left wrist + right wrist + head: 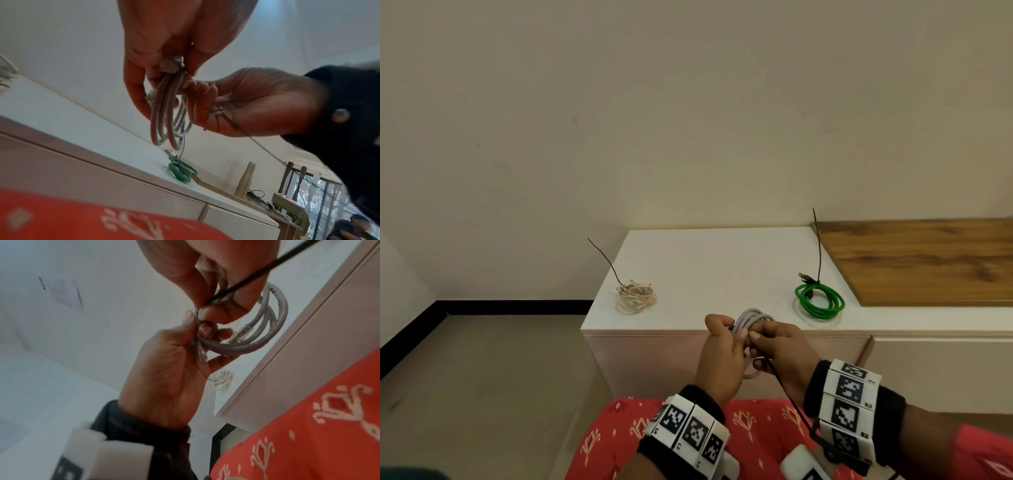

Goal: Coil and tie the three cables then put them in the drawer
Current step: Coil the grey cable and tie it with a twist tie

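Two tied cable coils [636,297] [819,300] rest well apart on the white cabinet top [722,267].

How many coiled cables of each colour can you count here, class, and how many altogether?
Grey cable, held by the left hand and right hand: 1
Green cable: 1
Cream cable: 1
Total: 3

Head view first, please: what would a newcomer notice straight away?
Both hands, left and right, grip a coiled grey cable at the cabinet's front edge, a black tie trailing from it. Behind, on the white top, lie a cream bundle left and a green one right, both tied.
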Demonstrator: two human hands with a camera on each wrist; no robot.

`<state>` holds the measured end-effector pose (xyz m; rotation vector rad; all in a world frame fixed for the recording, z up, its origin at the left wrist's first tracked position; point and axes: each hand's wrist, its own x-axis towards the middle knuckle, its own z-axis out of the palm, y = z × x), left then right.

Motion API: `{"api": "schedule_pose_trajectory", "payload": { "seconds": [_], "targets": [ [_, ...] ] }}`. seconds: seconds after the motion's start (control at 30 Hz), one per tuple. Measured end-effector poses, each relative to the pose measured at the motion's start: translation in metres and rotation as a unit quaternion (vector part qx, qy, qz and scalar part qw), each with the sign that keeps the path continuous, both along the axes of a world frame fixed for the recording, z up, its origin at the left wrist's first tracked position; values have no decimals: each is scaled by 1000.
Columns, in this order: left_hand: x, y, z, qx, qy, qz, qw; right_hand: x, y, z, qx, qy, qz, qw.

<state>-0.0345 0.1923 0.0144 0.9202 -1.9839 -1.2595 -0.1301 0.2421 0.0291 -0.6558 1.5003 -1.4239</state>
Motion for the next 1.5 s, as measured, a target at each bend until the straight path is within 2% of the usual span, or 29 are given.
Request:
{"api": "schedule_pose_trajectory", "payload": {
  "seconds": [0.13, 0.27, 0.37, 0.43, 0.5, 0.63, 0.77, 0.93, 1.03, 1.17, 1.27, 1.5],
  "targets": [
    [3, -2, 1, 0, 29, 11, 1000, -1, 1, 4, -24, -13, 24, 999],
    [6, -6, -3, -7, 61, 56, 997, -6, 3, 12, -34, 27, 56, 997],
    [7, -14, -2, -3, 67, 76, 995, -10, 4, 22, -49, 81, 144, 985],
    [10, -20, 0, 0, 71, 87, 994, -12, 4, 28, -56, 150, 214, 964],
    [13, -25, 2, 3, 79, 87, 993, -14, 5, 34, -71, 225, 247, 940],
    [19, -30, 6, 5, 77, 78, 994, -16, 7, 44, -146, 330, 229, 904],
    [24, -35, 6, 0, 67, 81, 994, -15, 12, 60, -255, 416, 210, 847],
    [28, -39, 7, -1, 62, 75, 995, -8, 18, 80, -329, 248, 244, 878],
    [27, -39, 11, 4, 66, 60, 996, -6, 17, 81, -264, 161, 213, 927],
    [25, -33, 16, 15, 69, 41, 997, -6, 14, 70, -136, 156, 172, 963],
    [22, -25, 20, 24, 67, 21, 997, -7, 11, 59, -77, 164, 149, 972],
    [16, -11, 27, -5, 47, -17, 999, -8, 11, 53, -44, 172, 111, 978]
  ]
}}
